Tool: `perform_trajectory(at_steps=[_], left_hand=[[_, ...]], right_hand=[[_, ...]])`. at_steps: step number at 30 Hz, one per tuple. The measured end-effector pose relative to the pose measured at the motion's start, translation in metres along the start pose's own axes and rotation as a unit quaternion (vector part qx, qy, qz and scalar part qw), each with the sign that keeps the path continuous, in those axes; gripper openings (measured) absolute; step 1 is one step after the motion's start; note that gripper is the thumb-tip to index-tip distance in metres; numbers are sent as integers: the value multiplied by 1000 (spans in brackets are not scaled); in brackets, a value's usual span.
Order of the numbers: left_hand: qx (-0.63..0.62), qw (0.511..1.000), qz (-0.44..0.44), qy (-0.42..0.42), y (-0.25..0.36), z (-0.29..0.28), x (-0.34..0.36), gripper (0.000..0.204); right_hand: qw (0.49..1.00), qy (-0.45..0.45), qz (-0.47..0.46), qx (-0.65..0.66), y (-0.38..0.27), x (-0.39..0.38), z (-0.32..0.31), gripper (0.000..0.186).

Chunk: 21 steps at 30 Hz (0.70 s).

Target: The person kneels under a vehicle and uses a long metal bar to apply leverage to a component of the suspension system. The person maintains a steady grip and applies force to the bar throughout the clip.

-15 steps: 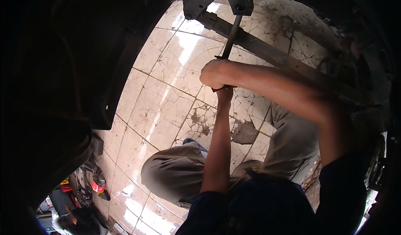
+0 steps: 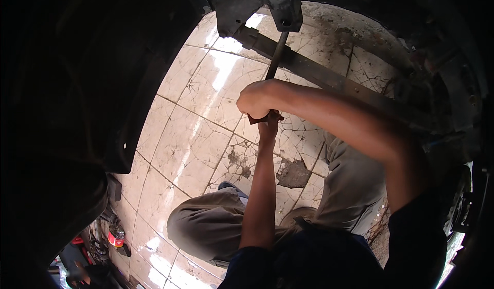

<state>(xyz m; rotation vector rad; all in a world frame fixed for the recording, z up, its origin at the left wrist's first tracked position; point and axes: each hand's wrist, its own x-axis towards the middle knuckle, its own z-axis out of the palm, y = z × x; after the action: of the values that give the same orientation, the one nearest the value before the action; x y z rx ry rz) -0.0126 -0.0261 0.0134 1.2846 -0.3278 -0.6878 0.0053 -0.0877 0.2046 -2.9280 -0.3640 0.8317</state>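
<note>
Left hand (image 2: 267, 127) was mostly hidden behind the right hand (image 2: 256, 100); its grip could not be judged. Tool handle (image 2: 274, 62) vanished inside both fists. Small objects (image 2: 114, 236) at lower left were too small to identify.

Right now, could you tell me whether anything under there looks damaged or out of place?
Yes: the tiled floor is cracked all over, and below the hands gripping the tool handle a patch of tile has broken away, leaving a dark hole.

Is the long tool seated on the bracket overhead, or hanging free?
Seated, apparently: the tool runs from both hands up into the dark bracket; the contact itself is shadowed.
</note>
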Motion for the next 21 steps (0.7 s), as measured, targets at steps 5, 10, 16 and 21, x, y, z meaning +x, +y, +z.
perform_trajectory(at_steps=[5, 10, 16, 21], left_hand=[[-18, 999, 26, 9, -7, 2, 1, 16], [-15, 999, 47, 11, -4, 3, 1, 11], [8, 996, -8, 93, 31, 17, -20, 10], [100, 995, 26, 17, 9, 7, -12, 41]], right_hand=[[1000, -10, -7, -20, 2, -4, -4, 24], [1000, 1, -20, 8, 3, -9, -6, 22], [999, 26, -8, -21, -10, -11, -2, 17], [997, 25, -4, -70, -1, 2, 14, 15]])
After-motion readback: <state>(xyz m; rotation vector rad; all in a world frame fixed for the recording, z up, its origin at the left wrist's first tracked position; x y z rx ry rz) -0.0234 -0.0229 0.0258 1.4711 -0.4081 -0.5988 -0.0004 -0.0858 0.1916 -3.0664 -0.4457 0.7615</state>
